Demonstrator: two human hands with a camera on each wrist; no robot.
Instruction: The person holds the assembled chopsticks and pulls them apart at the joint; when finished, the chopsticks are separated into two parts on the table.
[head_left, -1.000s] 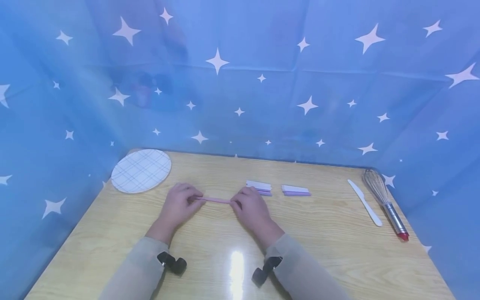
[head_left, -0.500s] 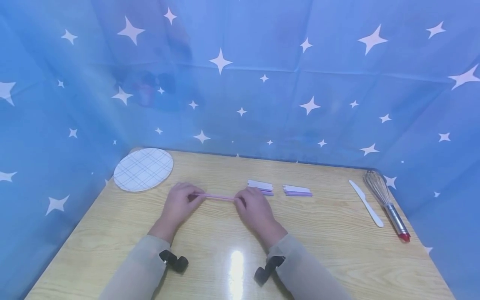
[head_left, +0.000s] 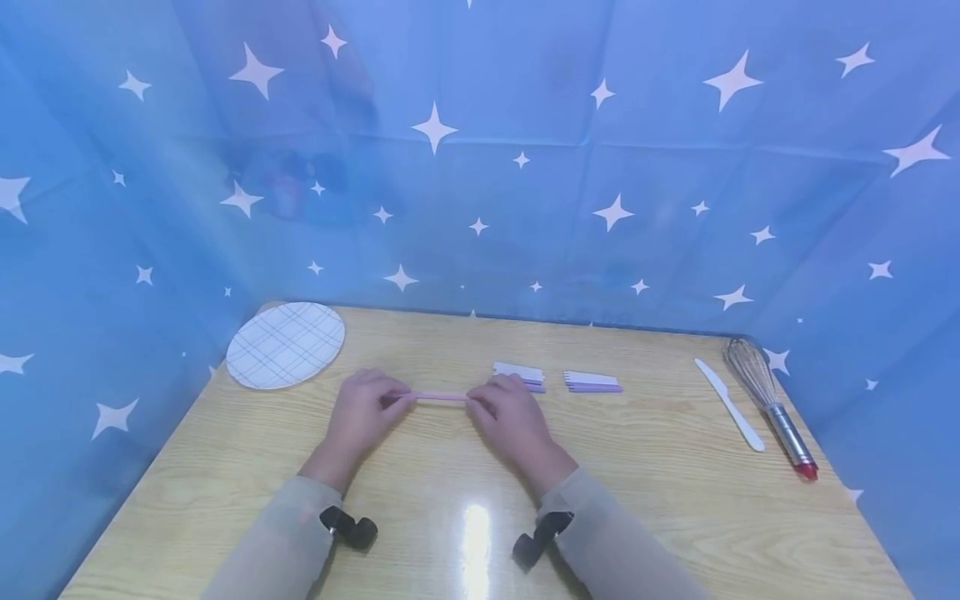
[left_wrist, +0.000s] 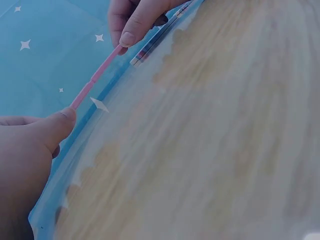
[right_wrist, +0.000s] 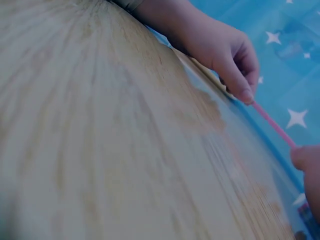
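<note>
My left hand [head_left: 365, 412] pinches one end of a thin pink stick [head_left: 441, 397] between thumb and fingers. At the other end, my right hand [head_left: 513, 421] pinches it the same way. The stick lies nearly level between the hands, above or on the table; the head view does not settle which. A small notch or joint shows midway along the pink stick [left_wrist: 94, 79] in the left wrist view. Its ends are hidden in the fingers. Just behind the right hand lies a row of white and purple sticks [head_left: 519, 370], partly covered by that hand.
A second row of white and purple sticks [head_left: 592, 382] lies farther right. A round white checked plate or mat [head_left: 286, 345] sits at the back left. On the right are a white knife [head_left: 727, 404] and a whisk [head_left: 780, 421]. A starry blue curtain [head_left: 480, 183] borders the wooden table [head_left: 637, 500].
The right hand has shifted slightly right, so a little more of the pink stick shows between the hands. The stick lies more level. Both hands keep their pinch.
</note>
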